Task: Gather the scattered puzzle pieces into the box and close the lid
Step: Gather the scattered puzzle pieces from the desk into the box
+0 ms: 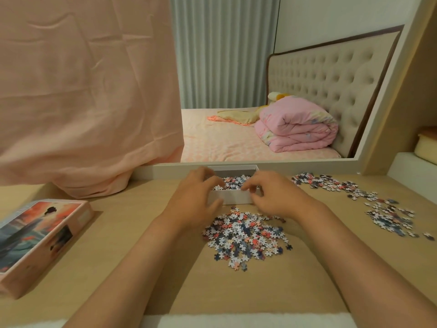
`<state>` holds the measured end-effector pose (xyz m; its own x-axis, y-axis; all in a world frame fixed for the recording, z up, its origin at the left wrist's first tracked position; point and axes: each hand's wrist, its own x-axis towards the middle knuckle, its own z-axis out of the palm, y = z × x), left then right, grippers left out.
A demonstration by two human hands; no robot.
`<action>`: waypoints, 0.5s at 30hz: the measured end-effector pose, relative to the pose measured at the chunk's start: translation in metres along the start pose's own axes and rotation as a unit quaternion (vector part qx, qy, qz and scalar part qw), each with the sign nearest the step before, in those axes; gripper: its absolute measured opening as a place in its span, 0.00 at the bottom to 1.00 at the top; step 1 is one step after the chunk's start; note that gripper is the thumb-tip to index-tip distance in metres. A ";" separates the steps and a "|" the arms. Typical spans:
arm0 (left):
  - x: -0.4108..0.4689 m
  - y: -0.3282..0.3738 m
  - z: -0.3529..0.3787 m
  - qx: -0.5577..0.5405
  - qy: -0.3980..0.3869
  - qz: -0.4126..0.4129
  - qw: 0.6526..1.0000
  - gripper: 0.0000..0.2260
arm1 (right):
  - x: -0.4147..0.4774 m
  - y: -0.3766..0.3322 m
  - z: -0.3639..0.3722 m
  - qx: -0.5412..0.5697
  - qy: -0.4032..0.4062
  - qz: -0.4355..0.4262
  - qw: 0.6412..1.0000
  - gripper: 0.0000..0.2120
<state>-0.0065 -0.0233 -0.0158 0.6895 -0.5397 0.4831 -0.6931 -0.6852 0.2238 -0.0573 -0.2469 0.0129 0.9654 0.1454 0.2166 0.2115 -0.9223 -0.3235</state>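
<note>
Puzzle pieces (246,235): loose heap at table centre, just at 6 o'clock of the white box (233,197); a second scatter (369,200) runs off toward 3 o'clock, some already in the box. Light, thin card, slippery on the wood table (132,233), so likely best scooped or swept in handfuls, not pinched singly. Left hand (198,197) over the box's near-left corner, fingers loosely curled, half open, thumb against the front wall; can't tell if it holds pieces. Right hand (269,197) at the near-right corner, fingertips bunched together over the rim, maybe dropping pieces, unclear. Lid (40,237) sits well apart at 9 o'clock, picture up.
</note>
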 end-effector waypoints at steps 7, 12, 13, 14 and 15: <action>0.004 0.016 0.009 0.006 -0.269 0.002 0.963 0.23 | -0.001 -0.023 0.018 -0.091 -0.220 0.022 0.971 0.27; 0.004 0.018 0.013 0.023 -0.253 0.019 0.967 0.15 | -0.002 -0.026 0.018 -0.046 -0.206 0.041 0.977 0.23; 0.004 0.019 0.013 0.010 -0.238 0.013 0.971 0.13 | -0.002 -0.026 0.018 -0.039 -0.197 0.046 0.979 0.23; 0.004 0.018 0.013 -0.008 -0.225 0.002 0.974 0.12 | -0.001 -0.025 0.019 -0.031 -0.186 0.049 0.981 0.22; 0.003 0.016 0.014 -0.029 -0.214 -0.012 0.976 0.11 | -0.002 -0.025 0.019 -0.022 -0.177 0.050 0.983 0.21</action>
<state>-0.0126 -0.0428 -0.0220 0.7222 -0.6869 0.0816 -0.6773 -0.6782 0.2851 -0.0613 -0.2172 0.0033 0.9755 0.1606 -0.1501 0.1129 -0.9519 -0.2847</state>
